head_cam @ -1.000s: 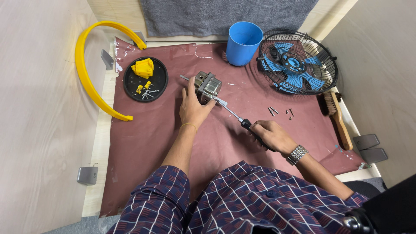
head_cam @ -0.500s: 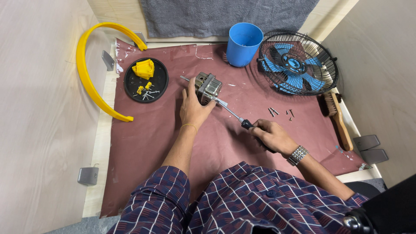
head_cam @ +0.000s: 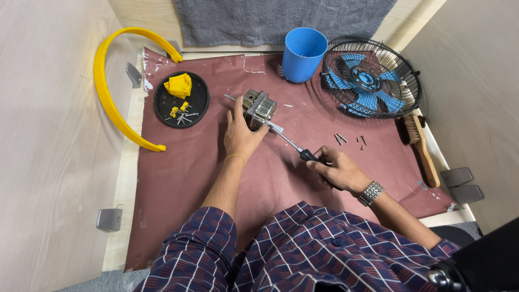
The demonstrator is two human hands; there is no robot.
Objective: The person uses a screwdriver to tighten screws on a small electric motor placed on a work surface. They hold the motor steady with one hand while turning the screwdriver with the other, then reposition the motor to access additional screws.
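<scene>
Motor (head_cam: 258,108) mid-mat (head_cam: 178,178); tray (head_cam: 201,97) left, fan (head_cam: 371,78) right, cup (head_cam: 305,54) behind.

Our left hand (head_cam: 241,131) reaches forward at the end of a nearly straight, bare forearm, palm down, fingers curled and clamped around what it holds, thumb spread to the right side. A thin band circles that wrist. Our right hand (head_cam: 336,169) sits lower and further right, closed in a fist-like grip, knuckles up, thumb pointing toward the left hand. A metal watch wraps the right wrist, and the forearm angles back to the lower right. Both plaid sleeves are pushed up.
</scene>
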